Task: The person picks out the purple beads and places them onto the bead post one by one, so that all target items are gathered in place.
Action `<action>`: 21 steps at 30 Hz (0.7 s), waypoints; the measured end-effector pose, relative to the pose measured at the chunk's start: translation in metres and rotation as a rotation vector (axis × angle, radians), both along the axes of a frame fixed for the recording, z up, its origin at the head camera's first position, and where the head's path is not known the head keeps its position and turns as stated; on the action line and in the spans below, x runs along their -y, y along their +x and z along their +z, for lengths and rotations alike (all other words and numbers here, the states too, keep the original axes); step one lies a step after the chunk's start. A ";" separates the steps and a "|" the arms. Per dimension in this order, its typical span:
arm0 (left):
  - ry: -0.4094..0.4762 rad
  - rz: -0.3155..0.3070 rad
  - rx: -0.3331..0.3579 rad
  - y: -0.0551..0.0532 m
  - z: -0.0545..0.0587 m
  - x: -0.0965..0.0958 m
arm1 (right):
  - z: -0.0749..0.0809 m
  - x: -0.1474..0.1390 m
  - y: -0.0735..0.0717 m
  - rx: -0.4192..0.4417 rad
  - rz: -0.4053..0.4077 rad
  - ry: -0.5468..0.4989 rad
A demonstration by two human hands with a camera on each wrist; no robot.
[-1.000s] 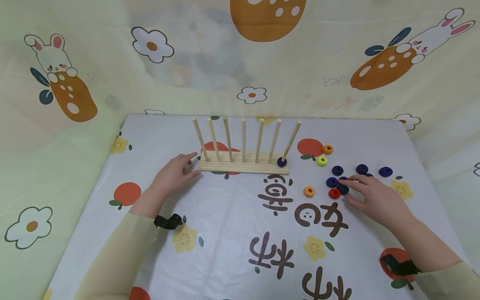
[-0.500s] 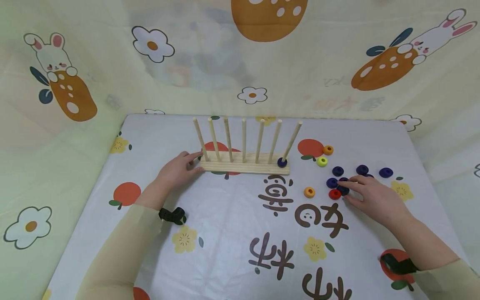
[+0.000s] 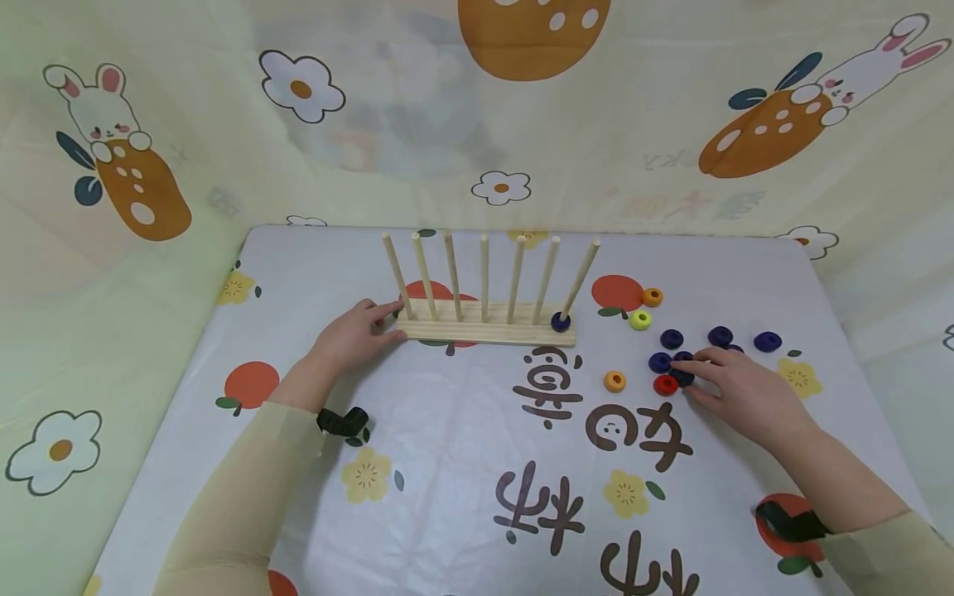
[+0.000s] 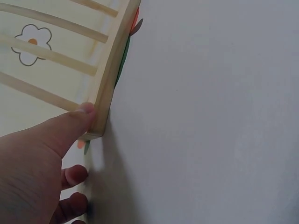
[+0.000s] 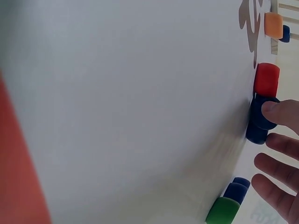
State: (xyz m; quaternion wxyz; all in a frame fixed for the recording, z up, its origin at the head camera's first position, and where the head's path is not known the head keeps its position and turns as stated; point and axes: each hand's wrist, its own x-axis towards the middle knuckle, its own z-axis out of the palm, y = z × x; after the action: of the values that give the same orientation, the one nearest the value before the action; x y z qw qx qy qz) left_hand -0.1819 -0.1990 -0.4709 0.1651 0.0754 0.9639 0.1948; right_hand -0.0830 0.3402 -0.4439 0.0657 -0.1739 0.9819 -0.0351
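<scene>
A wooden peg rack [image 3: 484,333] stands upright at mid-table, with a dark blue bead [image 3: 558,325] at the foot of its rightmost peg. My left hand [image 3: 350,341] pinches the rack's left end between thumb and index finger; the left wrist view shows the thumb pressed on the base [image 4: 106,77]. At the right, my right hand [image 3: 756,396] reaches over a group of dark blue beads, its fingers extended. Its thumb touches one blue bead [image 5: 259,112], beside a red bead [image 3: 666,385]. The right hand partly hides some beads.
Left of the blue beads lie an orange bead [image 3: 614,382], a yellow-green bead [image 3: 640,320] and another orange bead [image 3: 652,297]. A blue bead [image 3: 767,341] sits farther right. The right wrist view shows a green bead [image 5: 223,211]. A patterned tablecloth [image 3: 447,463] covers the table.
My left hand has moved slightly right and now pinches the rack's left end. The right hand stays almost still over the blue beads.
</scene>
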 end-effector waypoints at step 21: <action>0.016 0.027 0.024 0.000 -0.001 0.000 | -0.004 -0.004 -0.005 -0.018 0.040 0.017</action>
State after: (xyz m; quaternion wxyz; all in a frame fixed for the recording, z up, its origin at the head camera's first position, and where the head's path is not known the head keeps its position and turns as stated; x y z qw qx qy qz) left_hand -0.1823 -0.1988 -0.4723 0.1733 0.0614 0.9612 0.2056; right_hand -0.0875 0.3445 -0.4483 0.0589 -0.1933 0.9791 -0.0237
